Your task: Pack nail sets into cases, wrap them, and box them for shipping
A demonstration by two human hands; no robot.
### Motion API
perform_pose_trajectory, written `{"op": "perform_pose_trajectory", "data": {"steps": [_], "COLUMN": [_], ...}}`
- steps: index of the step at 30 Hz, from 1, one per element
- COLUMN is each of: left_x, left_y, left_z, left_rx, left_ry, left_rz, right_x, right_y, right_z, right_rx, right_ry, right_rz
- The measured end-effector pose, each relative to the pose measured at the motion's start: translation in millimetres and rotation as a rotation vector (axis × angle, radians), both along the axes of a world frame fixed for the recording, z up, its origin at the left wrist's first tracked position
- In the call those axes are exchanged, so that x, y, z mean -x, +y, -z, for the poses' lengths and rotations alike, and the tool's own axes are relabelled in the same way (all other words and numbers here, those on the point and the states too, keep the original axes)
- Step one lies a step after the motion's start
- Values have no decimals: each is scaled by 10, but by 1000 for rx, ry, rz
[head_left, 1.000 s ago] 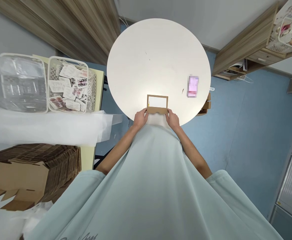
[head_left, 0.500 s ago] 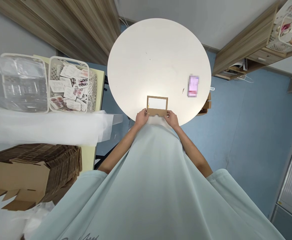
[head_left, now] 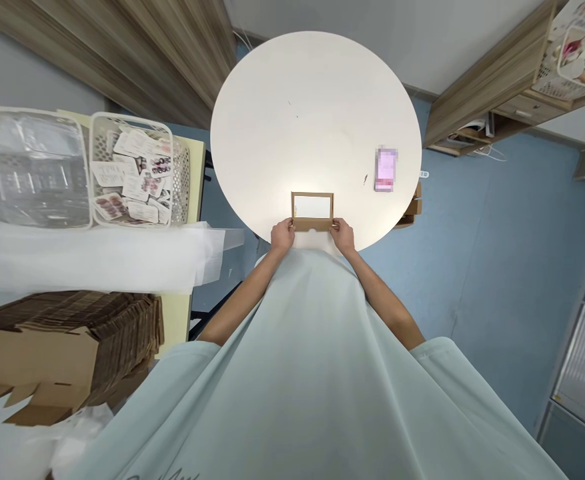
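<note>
A small brown cardboard box (head_left: 313, 225) lies at the near edge of the round white table (head_left: 317, 100). Through its top shows a white rectangle, with a small yellow mark at its left end; whether this is a label, a window or the contents I cannot tell. My left hand (head_left: 283, 235) grips the near left corner of the box, fingers closed on the cardboard. At the near right corner, my right hand (head_left: 343, 236) pinches the box the same way. The flap along the near side has a small notch in its middle.
A blurred pink-purple item (head_left: 385, 169) lies on the table's right side. To the left, a basket of carded packs (head_left: 132, 177), a basket of clear plastic packaging (head_left: 42, 173), white foam sheeting (head_left: 97, 257) and stacked flat cardboard boxes (head_left: 122, 340) are on a yellow table.
The near flap of the box has tipped, so its front now looks narrower. Both hands have shifted slightly upward along the box's sides, still gripping it.
</note>
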State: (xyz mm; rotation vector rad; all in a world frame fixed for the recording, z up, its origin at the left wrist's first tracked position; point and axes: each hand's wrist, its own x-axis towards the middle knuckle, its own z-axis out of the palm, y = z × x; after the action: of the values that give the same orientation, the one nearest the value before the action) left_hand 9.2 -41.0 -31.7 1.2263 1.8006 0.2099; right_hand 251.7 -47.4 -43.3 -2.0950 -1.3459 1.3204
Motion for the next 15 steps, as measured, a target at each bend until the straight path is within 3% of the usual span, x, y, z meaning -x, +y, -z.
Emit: {"op": "perform_pose_trajectory", "data": {"steps": [8, 15], "left_x": [56, 191], "left_y": [79, -13], "left_z": [18, -184], "left_rx": [-32, -191], "left_ry": [-33, -192], "left_rz": [-16, -79], "right_x": [22, -27], "right_y": [96, 90], "right_z": [-72, -449], "right_rx": [-10, -81], "right_ry": [-91, -12], "right_rz": [-122, -78]}}
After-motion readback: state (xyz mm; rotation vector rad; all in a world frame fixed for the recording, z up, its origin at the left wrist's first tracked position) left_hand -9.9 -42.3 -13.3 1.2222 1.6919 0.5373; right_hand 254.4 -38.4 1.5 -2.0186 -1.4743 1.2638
